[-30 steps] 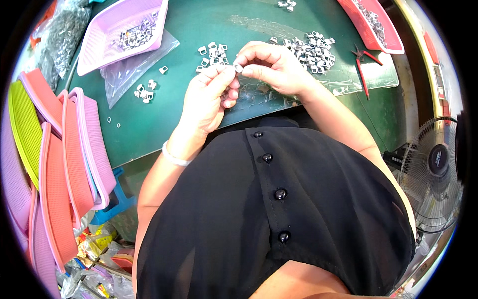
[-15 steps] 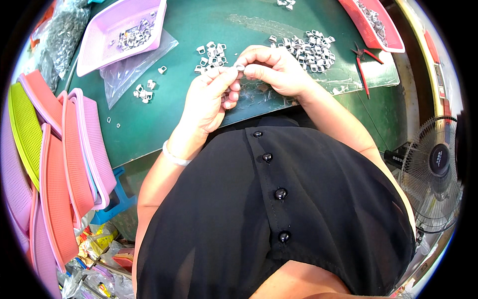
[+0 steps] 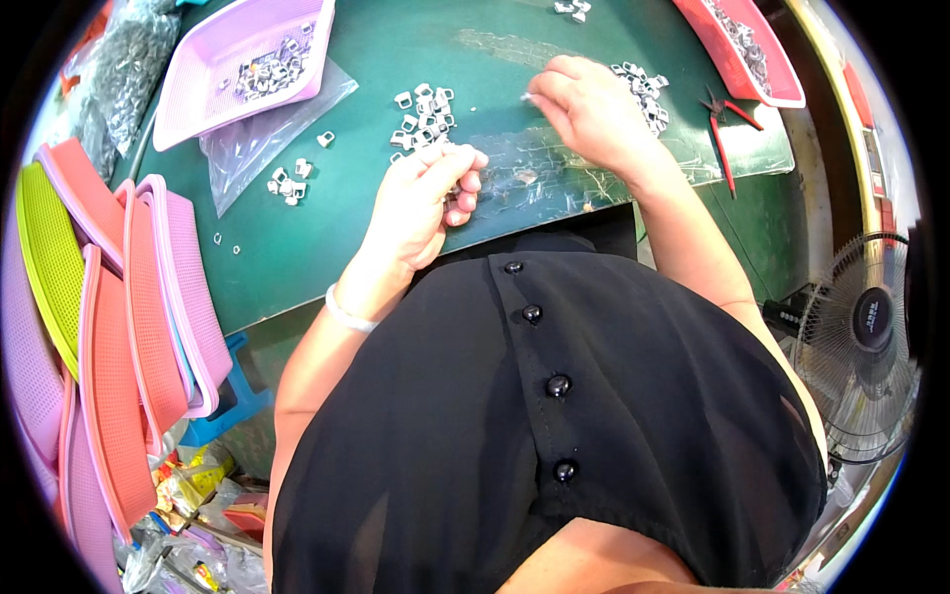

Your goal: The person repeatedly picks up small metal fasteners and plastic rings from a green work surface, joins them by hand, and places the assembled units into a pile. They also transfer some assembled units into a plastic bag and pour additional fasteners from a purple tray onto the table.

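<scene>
My left hand (image 3: 421, 198) is closed near the table's front edge, thumb pressed against the forefinger. Between its curled fingers a bit of a small metal loop (image 3: 453, 192) shows; how many lie in the palm is hidden. Just beyond it lies a pile of small square silver metal loops (image 3: 427, 117). Farther right, my right hand (image 3: 592, 111) is over the table with thumb and forefinger pinched together. A tiny pale piece (image 3: 525, 97) sticks out at their tips, too small to name. Behind this hand is a larger pile of the same loops (image 3: 648, 94), partly covered by it.
A purple basket (image 3: 188, 104) holding loops stands far left on a clear plastic bag (image 3: 242, 148). Some loose loops (image 3: 287, 186) lie nearby. At right are a pink basket (image 3: 787, 84), red-handled pliers (image 3: 722, 144) and a fan (image 3: 866, 327). Stacked baskets (image 3: 119, 366) fill the left side.
My right hand has moved away from the left, to the right and slightly farther off, toward the larger pile. The left hand stays closed nearly in place; the loop at the joined fingertips is no longer seen there.
</scene>
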{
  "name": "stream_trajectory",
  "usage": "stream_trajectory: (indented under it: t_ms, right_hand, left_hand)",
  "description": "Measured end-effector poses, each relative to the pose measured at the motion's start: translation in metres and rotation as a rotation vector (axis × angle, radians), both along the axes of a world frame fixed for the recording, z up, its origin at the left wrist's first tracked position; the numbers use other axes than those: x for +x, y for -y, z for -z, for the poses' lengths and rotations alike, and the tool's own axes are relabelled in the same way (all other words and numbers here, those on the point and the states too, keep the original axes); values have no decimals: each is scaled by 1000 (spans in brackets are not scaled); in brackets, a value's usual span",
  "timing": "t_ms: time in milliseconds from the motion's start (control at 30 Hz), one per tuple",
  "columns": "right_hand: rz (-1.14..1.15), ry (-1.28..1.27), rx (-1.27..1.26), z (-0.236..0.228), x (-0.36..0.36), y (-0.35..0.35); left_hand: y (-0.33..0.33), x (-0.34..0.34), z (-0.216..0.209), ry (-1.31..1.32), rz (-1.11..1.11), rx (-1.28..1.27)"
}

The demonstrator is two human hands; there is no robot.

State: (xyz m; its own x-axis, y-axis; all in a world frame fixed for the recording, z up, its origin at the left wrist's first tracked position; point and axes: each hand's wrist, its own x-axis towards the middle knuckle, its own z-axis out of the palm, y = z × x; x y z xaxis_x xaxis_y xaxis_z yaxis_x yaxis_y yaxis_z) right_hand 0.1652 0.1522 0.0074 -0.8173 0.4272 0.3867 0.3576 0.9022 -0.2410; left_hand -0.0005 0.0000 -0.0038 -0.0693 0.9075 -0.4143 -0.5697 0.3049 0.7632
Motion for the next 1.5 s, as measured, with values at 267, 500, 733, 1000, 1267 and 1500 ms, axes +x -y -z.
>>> stream_trajectory:
  t_ms: [267,500,733,1000,1267,1500]
  right_hand:
    - [-96,44,-66,-2,-37,-1]
    - [-70,75,-241,11,-76,4]
    - [-192,-139,-426,1,-61,14]
    - [-328,-271,-386,-13,-43,32]
    - [-280,-264,-340,-15,-34,41]
    - [-264,-273,-351,-17,-31,46]
  left_hand:
    - [4,-2,2,-9,-18,-15]
    - [8,-7,-1,-9,-40,-9]
    - [5,-9,0,8,-179,49]
    - [-1,-5,-3,27,-195,80]
    - [0,-2,-3,59,-170,91]
    - [-1,0,-2,69,-149,80]
